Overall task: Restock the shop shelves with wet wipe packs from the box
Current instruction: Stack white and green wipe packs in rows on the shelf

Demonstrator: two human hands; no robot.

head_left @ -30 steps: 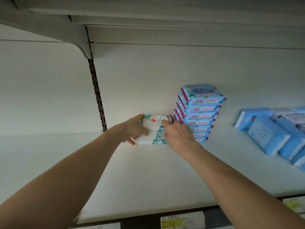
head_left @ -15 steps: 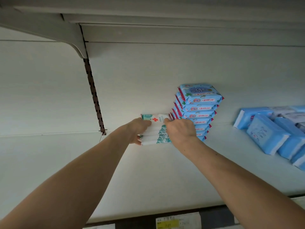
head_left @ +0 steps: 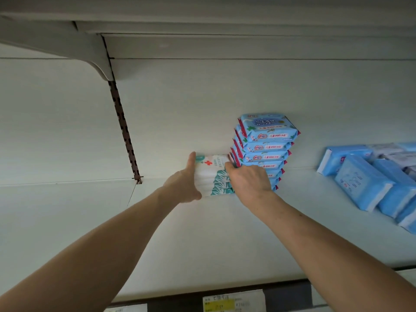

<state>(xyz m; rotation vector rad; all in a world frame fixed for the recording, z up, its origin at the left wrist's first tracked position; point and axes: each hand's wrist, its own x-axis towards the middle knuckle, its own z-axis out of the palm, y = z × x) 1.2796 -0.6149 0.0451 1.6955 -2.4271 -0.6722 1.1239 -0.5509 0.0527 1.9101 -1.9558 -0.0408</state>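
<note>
A person's left hand (head_left: 183, 185) lies flat against the left end of a short stack of white wet wipe packs (head_left: 210, 176). Its palm presses on the packs and its thumb stretches straight up along their edge, released rather than clasped, while the other fingers are mostly hidden behind the hand. The right hand (head_left: 248, 183) grasps the opposite end of the same stack, its fingers (head_left: 228, 165) curled over the top right corner and squeezed in beside a tall tower of blue wet wipe packs (head_left: 265, 149). The white stack stands immediately left of this blue tower, touching or almost touching it, and rises about halfway up it. The white packs carry a teal leaf pattern, and the top one shows a red cross. Stack and tower both sit on a pale shelf (head_left: 202, 244), far back near the white back panel (head_left: 202, 97) behind the tower. The tower's packs have red side seams and are stacked slightly askew. Well to the right of the tower, a loose group of light blue packs (head_left: 364, 183) lies tilted on the same shelf. Well to the left of the tower, a dark slotted upright strip (head_left: 125, 131) runs up the back panel to a white bracket (head_left: 99, 68) under the shelf above. Below and in front of the tower, on the shelf's front edge, is a price label (head_left: 233, 303) with a yellow band
</note>
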